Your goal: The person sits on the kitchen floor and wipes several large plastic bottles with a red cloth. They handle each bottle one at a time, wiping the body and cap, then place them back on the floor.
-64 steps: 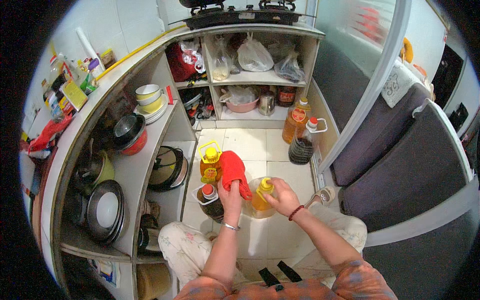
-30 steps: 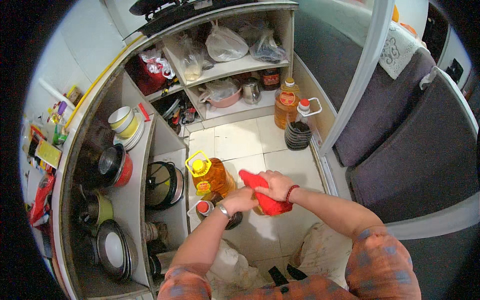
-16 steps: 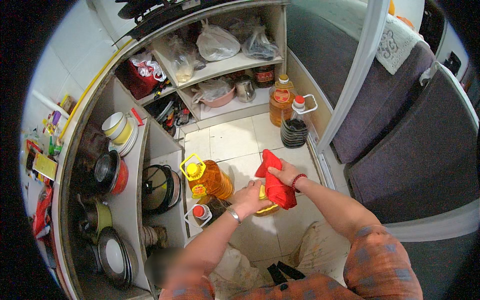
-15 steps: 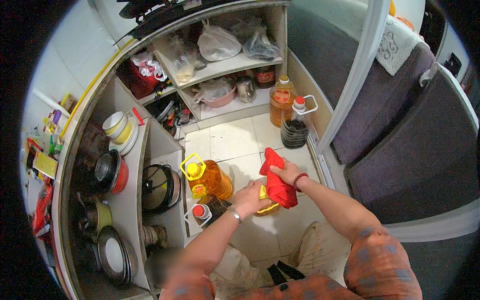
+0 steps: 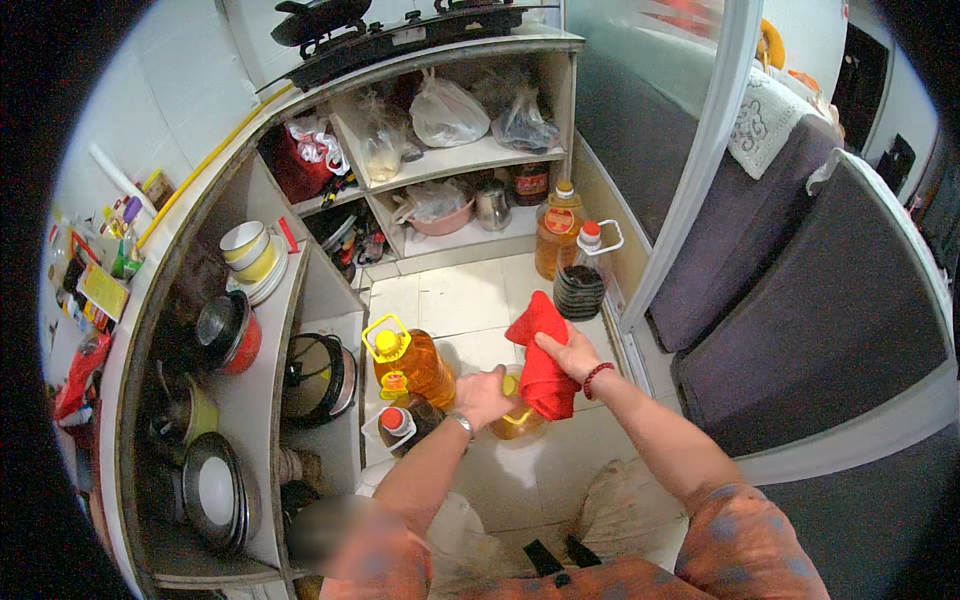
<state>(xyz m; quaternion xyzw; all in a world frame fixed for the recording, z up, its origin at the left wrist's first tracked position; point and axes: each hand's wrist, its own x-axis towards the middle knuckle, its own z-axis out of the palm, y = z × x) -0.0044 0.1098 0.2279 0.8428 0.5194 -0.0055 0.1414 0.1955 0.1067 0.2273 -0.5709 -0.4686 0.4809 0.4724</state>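
My left hand is closed at the top of a clear bottle of golden oil with a yellow cap, which stands low in front of me. In my right hand is a bunched red cloth, held against or just over that bottle's right side; whether they touch I cannot tell. Left of my left hand stands a large oil bottle with a yellow cap and handle. Nearer me is a dark bottle with a red cap, partly behind my left wrist.
Farther back on the tiled floor stand an amber oil bottle and a dark, red-capped bottle. Shelves with bags, bowls and pans curve along the left and back. A glass partition and covered grey panels border the right.
The view has tilted up, showing more of the stove. My left hand and its bottle have shifted slightly left; the red cloth has turned more upright in my right hand.
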